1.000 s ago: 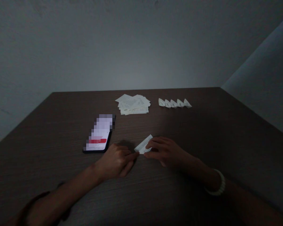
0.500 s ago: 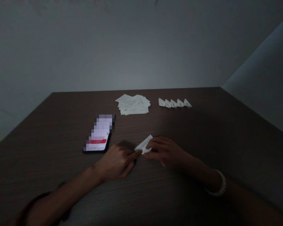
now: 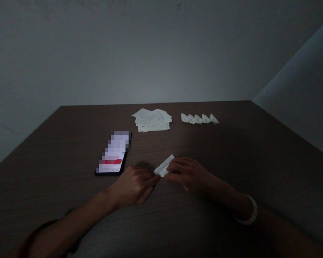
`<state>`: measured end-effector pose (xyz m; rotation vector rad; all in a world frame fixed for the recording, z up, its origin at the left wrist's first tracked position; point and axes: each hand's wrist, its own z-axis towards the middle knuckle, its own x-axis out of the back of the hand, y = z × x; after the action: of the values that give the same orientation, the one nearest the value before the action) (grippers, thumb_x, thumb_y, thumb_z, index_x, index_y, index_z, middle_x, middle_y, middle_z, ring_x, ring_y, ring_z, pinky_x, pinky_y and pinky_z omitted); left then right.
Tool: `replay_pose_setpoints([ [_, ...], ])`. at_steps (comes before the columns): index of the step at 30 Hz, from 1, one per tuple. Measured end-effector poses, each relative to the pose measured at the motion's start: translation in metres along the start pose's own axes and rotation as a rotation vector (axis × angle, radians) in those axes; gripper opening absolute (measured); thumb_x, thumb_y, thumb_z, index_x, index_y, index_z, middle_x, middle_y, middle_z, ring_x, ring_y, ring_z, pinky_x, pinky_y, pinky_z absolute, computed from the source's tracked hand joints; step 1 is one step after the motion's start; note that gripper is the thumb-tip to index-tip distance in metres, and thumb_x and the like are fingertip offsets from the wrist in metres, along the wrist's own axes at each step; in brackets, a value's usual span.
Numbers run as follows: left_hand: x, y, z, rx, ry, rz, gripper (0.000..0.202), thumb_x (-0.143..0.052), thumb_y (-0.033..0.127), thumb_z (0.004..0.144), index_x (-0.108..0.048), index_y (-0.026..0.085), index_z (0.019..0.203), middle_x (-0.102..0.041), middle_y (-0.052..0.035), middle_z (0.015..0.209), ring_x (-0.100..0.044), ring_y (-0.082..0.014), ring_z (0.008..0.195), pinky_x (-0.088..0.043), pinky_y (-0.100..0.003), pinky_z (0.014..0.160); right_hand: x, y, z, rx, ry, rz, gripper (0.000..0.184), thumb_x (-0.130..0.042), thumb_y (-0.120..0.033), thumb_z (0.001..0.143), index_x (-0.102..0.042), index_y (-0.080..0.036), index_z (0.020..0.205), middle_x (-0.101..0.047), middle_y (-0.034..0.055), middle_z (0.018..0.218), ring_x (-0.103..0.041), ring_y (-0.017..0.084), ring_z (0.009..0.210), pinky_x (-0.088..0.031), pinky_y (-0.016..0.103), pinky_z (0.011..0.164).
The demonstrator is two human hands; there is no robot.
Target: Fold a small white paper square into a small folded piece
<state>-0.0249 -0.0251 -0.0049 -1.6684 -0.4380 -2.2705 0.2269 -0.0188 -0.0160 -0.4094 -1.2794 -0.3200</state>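
A small folded piece of printed white paper point(image 3: 163, 166) lies slanted on the table between my hands. My right hand point(image 3: 187, 173) bends over its right part, with thumb and fingers closed on it and hiding that side. At the paper's lower left corner is my left hand point(image 3: 136, 184); its forefinger reaches out and presses on the edge while the other fingers curl under. Farther back lies a loose stack of printed paper pieces point(image 3: 153, 120). To the right of that stack, several small folded paper shapes point(image 3: 198, 119) stand in a row, pointed ends up.
A phone point(image 3: 113, 154) with a lit, blurred screen lies left of the paper, just beyond my left hand. The dark wooden table point(image 3: 78, 125) ends at a grey wall point(image 3: 156, 53). A pale bracelet point(image 3: 251, 209) circles my right wrist.
My left forefinger has drawn back slightly, down and to the left along the paper's lower edge. My right hand and the paper stay in nearly the same place.
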Motion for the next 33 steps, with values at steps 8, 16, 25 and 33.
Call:
replay_pose_setpoints([
  [8, -0.002, -0.002, 0.0, 0.037, 0.019, -0.045, 0.031, -0.039, 0.017, 0.091, -0.067, 0.013, 0.104, -0.063, -0.0032, 0.062, -0.059, -0.0162, 0.053, -0.042, -0.029, 0.048, 0.002, -0.001, -0.001, 0.006, -0.035, -0.038, 0.052, -0.061, -0.011, 0.077, -0.054, -0.026, 0.126, -0.057, 0.0056, 0.118, -0.049, 0.023, 0.107, -0.042, 0.038, 0.089],
  [16, -0.003, -0.001, -0.002, 0.036, 0.04, -0.026, 0.032, -0.039, 0.017, 0.089, -0.069, 0.013, 0.098, -0.061, -0.0037, 0.063, -0.057, -0.0158, 0.055, -0.043, -0.029, 0.048, -0.002, 0.001, -0.003, -0.006, -0.032, 0.0, 0.055, -0.063, -0.008, 0.073, -0.055, -0.026, 0.124, -0.056, 0.0051, 0.12, -0.049, 0.022, 0.109, -0.042, 0.038, 0.092],
  [25, -0.001, -0.003, 0.0, 0.049, 0.04, -0.046, 0.03, -0.039, 0.018, 0.09, -0.067, 0.013, 0.101, -0.062, -0.0041, 0.066, -0.059, -0.0171, 0.057, -0.045, -0.03, 0.049, 0.003, 0.005, -0.002, -0.269, 0.248, 0.109, 0.039, -0.052, -0.012, 0.087, -0.052, -0.019, 0.125, -0.05, 0.0113, 0.134, -0.047, 0.022, 0.12, -0.039, 0.04, 0.1],
  [33, -0.001, -0.004, 0.0, 0.055, 0.037, -0.067, 0.031, -0.039, 0.018, 0.089, -0.067, 0.013, 0.102, -0.061, -0.0043, 0.068, -0.06, -0.0168, 0.06, -0.047, -0.029, 0.052, 0.004, 0.02, 0.003, -0.416, 0.309, 0.306, 0.033, -0.061, -0.014, 0.081, -0.06, -0.019, 0.114, -0.068, 0.0045, 0.094, -0.058, 0.019, 0.088, -0.043, 0.036, 0.083],
])
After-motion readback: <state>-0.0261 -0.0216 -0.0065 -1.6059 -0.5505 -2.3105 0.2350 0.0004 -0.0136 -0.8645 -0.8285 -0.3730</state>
